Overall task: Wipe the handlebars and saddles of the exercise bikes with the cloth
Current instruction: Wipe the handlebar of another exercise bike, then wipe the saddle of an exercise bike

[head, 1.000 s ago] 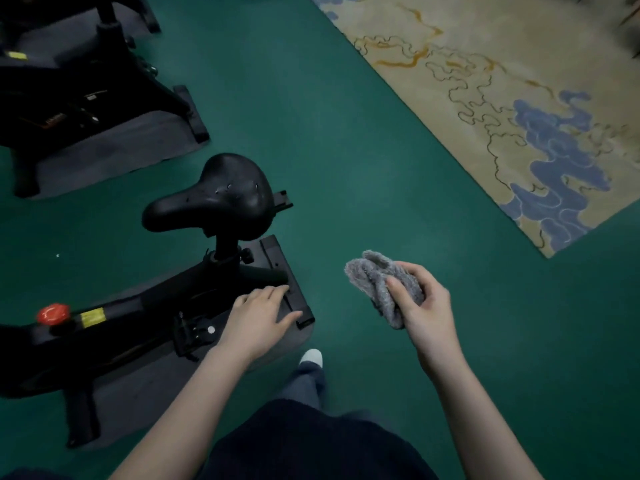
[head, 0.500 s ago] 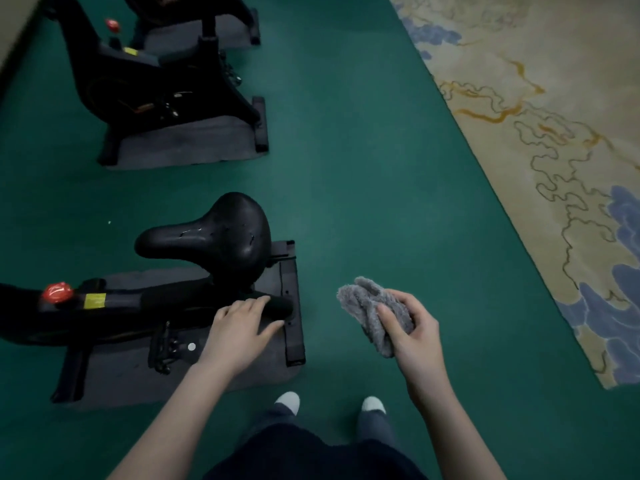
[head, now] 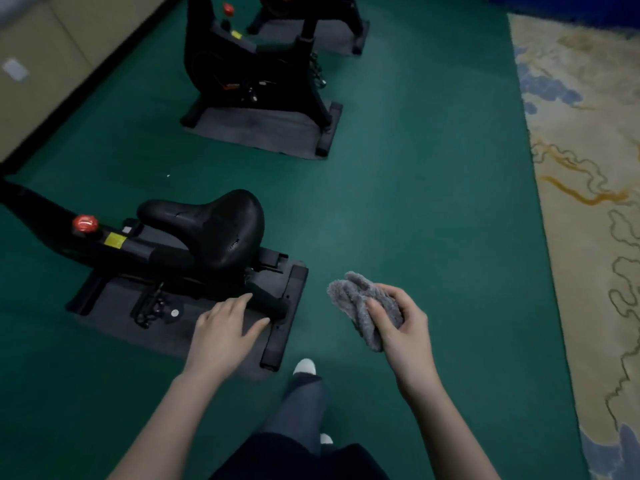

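A person's legs in dark pants (head: pixel 298 414) are showing at the bottom, w/ a white shoe (head: pixel 304 366) stepping on the green floor (head: pixel 415 202). The right hand (head: pixel 401 327) is curling tight around a fluffy gray cloth (head: pixel 360 303), holding it up in the air, well apart from the bikes. The left hand (head: pixel 225 330) is lying open & flat, fingers spread, holding nothing, reaching out over the back of the near bike (head: pixel 156 258); can't tell if it's touching. Just past it the black seat (head: pixel 214 223) is sitting on top, w/ a red knob (head: pixel 85 224) to the left. The bike is standing on a gray mat (head: pixel 114 306). Farther off, a 2nd bike (head: pixel 249 71) is standing on its own mat, and a 3rd is peeking in behind it. A tan rug (head: pixel 588 168) w/ blue & gold swirls is lying on the right.
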The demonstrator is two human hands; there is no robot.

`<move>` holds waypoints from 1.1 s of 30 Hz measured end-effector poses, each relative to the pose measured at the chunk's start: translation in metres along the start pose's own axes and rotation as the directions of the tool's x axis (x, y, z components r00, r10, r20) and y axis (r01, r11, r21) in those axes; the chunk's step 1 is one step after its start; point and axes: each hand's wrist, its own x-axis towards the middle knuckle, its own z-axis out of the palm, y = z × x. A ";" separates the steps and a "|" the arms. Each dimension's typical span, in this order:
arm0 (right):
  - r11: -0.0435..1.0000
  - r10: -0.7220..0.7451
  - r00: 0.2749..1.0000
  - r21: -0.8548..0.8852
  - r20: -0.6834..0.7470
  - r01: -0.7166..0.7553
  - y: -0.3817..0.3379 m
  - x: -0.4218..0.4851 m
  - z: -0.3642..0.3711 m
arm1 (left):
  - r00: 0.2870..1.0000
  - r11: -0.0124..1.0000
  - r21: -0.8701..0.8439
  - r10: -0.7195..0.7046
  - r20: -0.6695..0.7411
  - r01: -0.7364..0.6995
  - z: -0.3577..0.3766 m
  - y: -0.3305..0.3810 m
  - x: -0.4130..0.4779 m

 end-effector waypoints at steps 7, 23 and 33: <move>0.998 -0.062 0.982 -0.004 0.180 0.063 -0.024 0.079 0.037 | 0.975 0.976 -0.035 -0.218 -0.043 0.217 -0.012 -0.024 0.028; 0.988 -0.092 0.845 -0.057 0.528 0.143 -0.062 0.206 0.126 | 0.812 0.793 -0.270 -0.580 -0.058 0.547 -0.029 -0.038 0.071; 0.991 -0.005 0.593 -0.077 0.805 0.113 -0.067 0.290 0.175 | 0.539 0.492 -0.459 -0.842 -0.033 0.740 -0.029 -0.001 0.100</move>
